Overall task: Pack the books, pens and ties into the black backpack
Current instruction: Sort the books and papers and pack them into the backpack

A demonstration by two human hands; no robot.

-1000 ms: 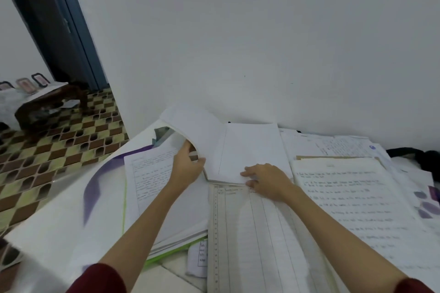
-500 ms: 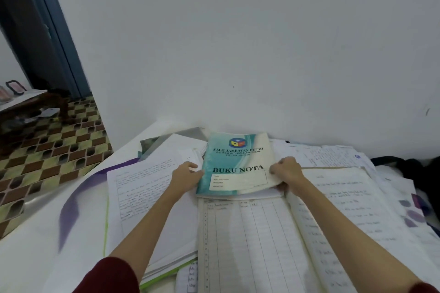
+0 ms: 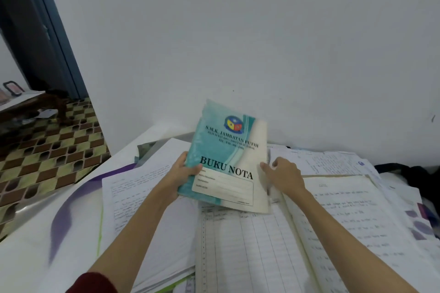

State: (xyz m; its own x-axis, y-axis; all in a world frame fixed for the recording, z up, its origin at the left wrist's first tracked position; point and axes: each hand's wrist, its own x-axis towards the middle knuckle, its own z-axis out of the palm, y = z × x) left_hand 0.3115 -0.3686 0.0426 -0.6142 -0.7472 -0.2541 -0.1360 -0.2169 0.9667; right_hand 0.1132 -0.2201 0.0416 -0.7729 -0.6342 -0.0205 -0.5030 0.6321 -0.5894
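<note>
Teal notebook (image 3: 226, 157) closed, then lifted off papers, tilted up; both hands gripping.

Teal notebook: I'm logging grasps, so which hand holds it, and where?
The left hand grips the teal notebook at its left edge; the right hand touches its right edge.

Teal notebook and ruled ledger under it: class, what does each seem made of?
Teal notebook: probably thin coated card, slightly glossy; it bends in the left hand. Ruled ledger: matte white paper with printed column lines; its cover is not visible.
</note>
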